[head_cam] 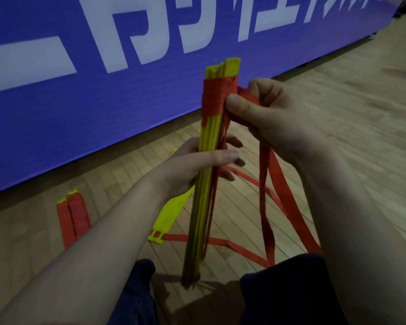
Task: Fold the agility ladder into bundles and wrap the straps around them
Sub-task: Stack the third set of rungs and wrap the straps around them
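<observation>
Knees (281, 289) | left hand (192, 165) grips bundle (211, 127) | right hand (267, 109) pinches strap (277, 184) | wrapped pair (74, 219), apparently, aside

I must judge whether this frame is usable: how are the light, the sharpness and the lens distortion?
Head view: dim, no glare; the rung bundle is bright on top, shadowed at its lower end; the floor at right is smeared by blur; the edge of the blue banner bows slightly, lens distortion.

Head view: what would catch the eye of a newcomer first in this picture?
The yellow rung bundle stands nearly upright at centre, held by the left-hand grip, while the right-hand grip pinches the red strap wound near its top. Behind runs a blue banner with white letters.
</observation>
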Available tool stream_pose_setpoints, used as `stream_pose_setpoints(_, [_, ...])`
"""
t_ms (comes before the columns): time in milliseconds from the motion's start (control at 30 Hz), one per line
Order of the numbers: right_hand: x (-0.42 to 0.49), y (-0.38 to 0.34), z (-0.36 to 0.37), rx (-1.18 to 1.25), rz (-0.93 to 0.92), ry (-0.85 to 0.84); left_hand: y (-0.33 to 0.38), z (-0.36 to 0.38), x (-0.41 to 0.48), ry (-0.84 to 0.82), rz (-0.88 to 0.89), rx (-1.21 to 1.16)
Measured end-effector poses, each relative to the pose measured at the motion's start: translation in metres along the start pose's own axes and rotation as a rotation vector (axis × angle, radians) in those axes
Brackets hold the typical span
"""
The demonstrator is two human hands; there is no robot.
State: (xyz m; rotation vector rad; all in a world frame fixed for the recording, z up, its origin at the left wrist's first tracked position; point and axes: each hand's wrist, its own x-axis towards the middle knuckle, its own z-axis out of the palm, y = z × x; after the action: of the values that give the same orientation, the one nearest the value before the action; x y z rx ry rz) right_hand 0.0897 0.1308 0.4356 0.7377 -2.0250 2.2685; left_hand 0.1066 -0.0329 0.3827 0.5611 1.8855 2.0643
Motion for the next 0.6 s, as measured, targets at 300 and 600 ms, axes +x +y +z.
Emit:
stream_pose_setpoints(300, [-0.003, 0.0, -0.018, -0.306, 0.178, -0.052, 0.015, -0.014, 0.007, 0.476, 0.05, 0.459])
stream_pose_setpoints(600, [-0.003, 0.012, -0.002, -0.244, 0.301, -0.101, 0.005, -0.018, 0.011, 0.856, -0.067, 1.029])
